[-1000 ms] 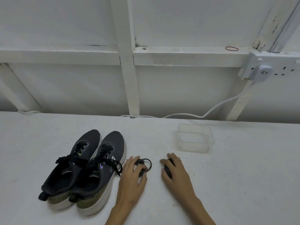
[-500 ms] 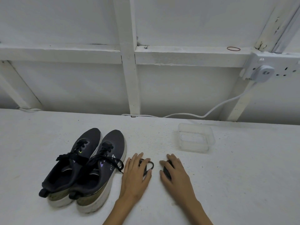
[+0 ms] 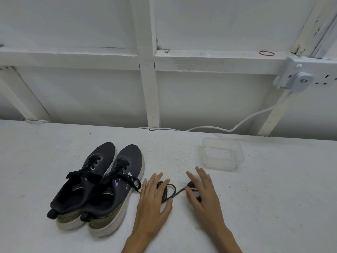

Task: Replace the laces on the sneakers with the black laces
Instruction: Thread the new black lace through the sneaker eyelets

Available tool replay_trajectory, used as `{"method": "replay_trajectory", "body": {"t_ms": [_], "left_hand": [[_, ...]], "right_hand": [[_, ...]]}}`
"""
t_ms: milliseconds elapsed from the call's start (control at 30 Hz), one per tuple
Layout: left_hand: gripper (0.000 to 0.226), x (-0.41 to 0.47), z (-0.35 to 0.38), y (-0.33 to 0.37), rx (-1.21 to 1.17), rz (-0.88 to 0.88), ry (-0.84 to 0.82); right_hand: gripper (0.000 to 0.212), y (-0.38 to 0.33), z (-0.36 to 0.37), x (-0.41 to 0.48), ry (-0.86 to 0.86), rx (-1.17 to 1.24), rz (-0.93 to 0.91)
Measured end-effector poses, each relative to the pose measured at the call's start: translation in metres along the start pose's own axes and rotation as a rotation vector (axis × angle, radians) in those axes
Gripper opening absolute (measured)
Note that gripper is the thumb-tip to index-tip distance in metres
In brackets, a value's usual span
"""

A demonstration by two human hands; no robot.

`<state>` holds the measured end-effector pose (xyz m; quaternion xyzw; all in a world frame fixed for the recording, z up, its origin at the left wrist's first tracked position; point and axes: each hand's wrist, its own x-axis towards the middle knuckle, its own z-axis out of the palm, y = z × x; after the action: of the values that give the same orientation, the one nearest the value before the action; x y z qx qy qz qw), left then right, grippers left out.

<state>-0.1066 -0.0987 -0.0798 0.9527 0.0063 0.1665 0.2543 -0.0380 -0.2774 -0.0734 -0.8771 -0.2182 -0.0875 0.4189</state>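
**Both hands flat over loose black laces, beside laced sneakers**

Nearest the camera, two bare forearms reach onto a white table (image 3: 273, 207). The left hand (image 3: 152, 199) lies palm down with its fingers spread and nearly straight, gripping nothing. It rests on a small dark bundle of the black laces (image 3: 165, 191), and part of that bundle is hidden beneath the palm. The right hand (image 3: 205, 193) is likewise flat, with its fingers splayed and uncurled. It covers a second dark bundle, which shows only at its thumb side. One thin black strand runs across the table between the two hands. Whether either thumb is pressing it cannot be told.

Just to the left of the left hand stand the sneakers (image 3: 102, 187). They are a dark pair with pale soles, side by side and touching, with heels toward the camera and toes pointing away. Both have dark laces threaded through their eyelets. A loose loop from the right-hand shoe trails onto the table, close to the left hand's little finger.

Farther back, beyond the right hand, sits a clear plastic container (image 3: 221, 156), upright and apart from both hands.

At the table's far edge a white cable (image 3: 255, 117) rises to a plug (image 3: 300, 81) in a wall socket. A red rubber band (image 3: 266, 53) lies on the white ledge above.
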Motion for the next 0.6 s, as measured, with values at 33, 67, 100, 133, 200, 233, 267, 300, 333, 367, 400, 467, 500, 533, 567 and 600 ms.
{"method": "replay_trajectory", "body": {"t_ms": [33, 67, 100, 133, 200, 233, 267, 300, 333, 367, 400, 467, 500, 533, 567, 600], "left_hand": [[0.050, -0.005, -0.002, 0.001, -0.014, 0.024, -0.003], [0.049, -0.010, -0.004, 0.001, -0.030, 0.054, -0.007], [0.049, -0.017, -0.006, 0.002, -0.048, 0.094, -0.009], [0.048, -0.024, -0.007, 0.002, -0.060, 0.142, -0.010], [0.048, -0.037, -0.007, 0.003, -0.052, 0.230, -0.040], [0.050, -0.042, -0.006, 0.002, -0.029, 0.252, -0.067], [0.053, -0.044, -0.004, 0.001, 0.001, 0.251, -0.093], [0.056, -0.044, -0.002, -0.001, 0.033, 0.219, -0.115], [0.060, -0.043, 0.000, -0.001, 0.058, 0.159, -0.129], [0.062, -0.041, 0.000, -0.002, 0.073, 0.085, -0.136], [0.064, -0.039, 0.000, -0.003, 0.081, 0.017, -0.139], [0.063, -0.038, -0.001, -0.001, 0.086, -0.065, -0.153], [0.062, -0.038, -0.003, 0.000, 0.083, -0.081, -0.166], [0.062, -0.038, -0.005, 0.003, 0.081, -0.091, -0.178], [0.062, -0.038, -0.007, 0.004, 0.086, -0.096, -0.190], [0.062, -0.037, -0.008, 0.005, 0.095, -0.100, -0.202]], "right_hand": [[0.044, -0.001, -0.005, 0.001, 0.074, 0.022, -0.014], [0.041, 0.000, -0.011, 0.003, 0.166, 0.029, -0.031], [0.039, 0.003, -0.018, 0.006, 0.268, 0.023, -0.042], [0.039, 0.008, -0.025, 0.010, 0.364, 0.005, -0.035], [0.042, 0.023, -0.041, 0.023, 0.506, -0.084, 0.030], [0.046, 0.032, -0.050, 0.031, 0.535, -0.129, 0.088], [0.053, 0.040, -0.059, 0.038, 0.521, -0.144, 0.162], [0.059, 0.048, -0.068, 0.046, 0.465, -0.118, 0.242], [0.059, 0.056, -0.075, 0.052, 0.389, -0.052, 0.314], [0.052, 0.062, -0.080, 0.058, 0.313, 0.032, 0.363], [0.043, 0.066, -0.082, 0.063, 0.251, 0.109, 0.385], [0.028, 0.070, -0.077, 0.067, 0.201, 0.175, 0.364], [0.021, 0.069, -0.072, 0.068, 0.204, 0.182, 0.354], [0.015, 0.065, -0.068, 0.069, 0.208, 0.187, 0.346], [0.011, 0.061, -0.062, 0.070, 0.211, 0.191, 0.343], [0.010, 0.056, -0.056, 0.071, 0.216, 0.206, 0.346]]}}
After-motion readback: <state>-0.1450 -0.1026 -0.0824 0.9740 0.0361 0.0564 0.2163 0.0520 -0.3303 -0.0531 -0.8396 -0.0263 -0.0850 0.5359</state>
